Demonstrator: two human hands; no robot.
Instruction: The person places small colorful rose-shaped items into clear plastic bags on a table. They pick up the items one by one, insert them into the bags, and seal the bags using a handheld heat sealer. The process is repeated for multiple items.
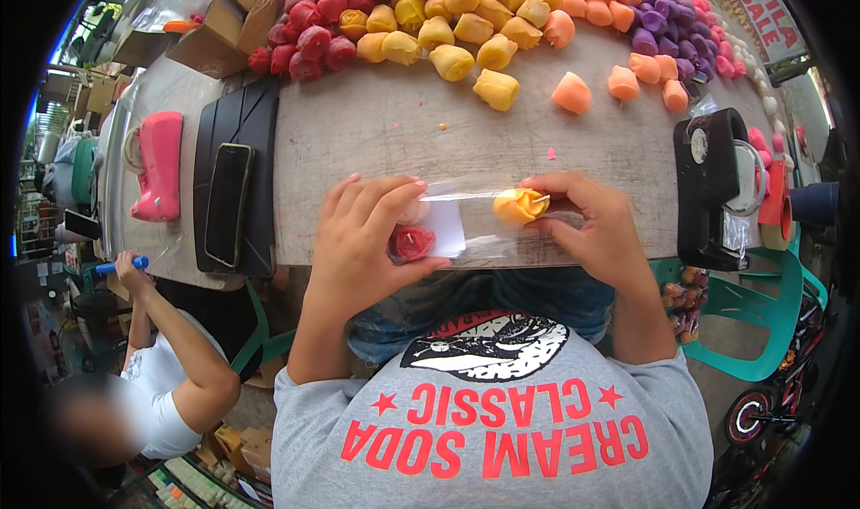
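My left hand (359,237) grips the closed end of a clear plastic bag (480,243) near the table's front edge. In that end sit a red rose-shaped candle (412,243), a pale pink candle (413,212) partly behind my fingers, and a white paper piece (447,223). Between thumb and fingers, my right hand (594,223) holds a yellow rose-shaped candle (519,206) at the bag's right end, its white wick pointing right. Clear film hides exactly how far in this candle lies.
Rows of red candles (314,42), yellow candles (452,62), orange candles (572,93) and purple candles (653,22) cover the far side. A black tape dispenser (699,193) stands right; a phone (229,203) and pink tape dispenser (160,166) lie left. Another person's hand (132,272) holds something blue.
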